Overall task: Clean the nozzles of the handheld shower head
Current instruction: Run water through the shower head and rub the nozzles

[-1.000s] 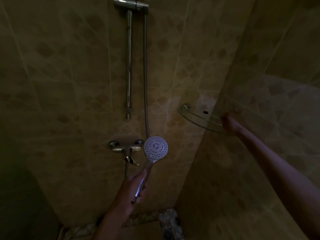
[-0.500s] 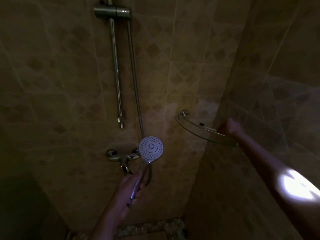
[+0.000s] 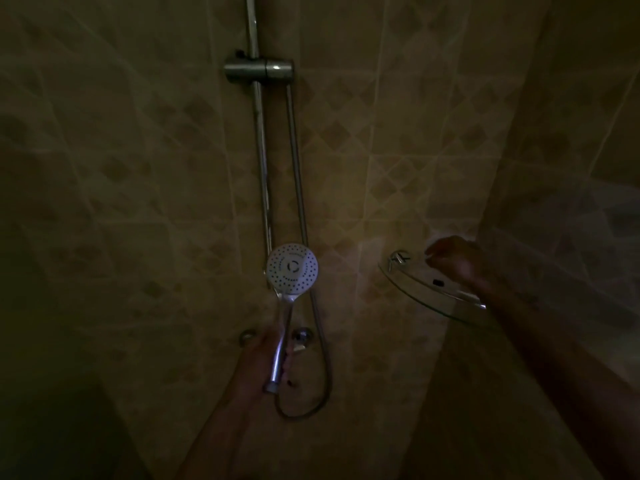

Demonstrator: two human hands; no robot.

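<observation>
Chrome is catching what little light there is in this dim, tiled shower corner, most of it along the handle of the handheld shower head (image 3: 292, 268), which the left hand (image 3: 260, 365) is gripping low on its stem, fingers curled round it. That hand is holding the shower head upright in front of the back wall, its round white face with dark nozzle dots turned toward the camera, just above the wall mixer tap (image 3: 301, 337) and overlapping the lower end of the vertical slide rail (image 3: 260, 150). From the bottom of the handle the hose (image 3: 313, 393) is looping down and round, then running up beside the rail to the height of the slider bracket (image 3: 258, 70), which is sitting high on the rail. Off to the right, the glass corner shelf (image 3: 426, 296) is spanning the corner between the two tiled walls (image 3: 398, 140), with a small dark object (image 3: 437, 282), too small to identify, lying on its surface. The right hand (image 3: 453, 258) is reaching over the back part of that shelf, near its metal wall clip; it is dark and blurred, so I cannot tell whether its fingers are curled on anything or relaxed.
</observation>
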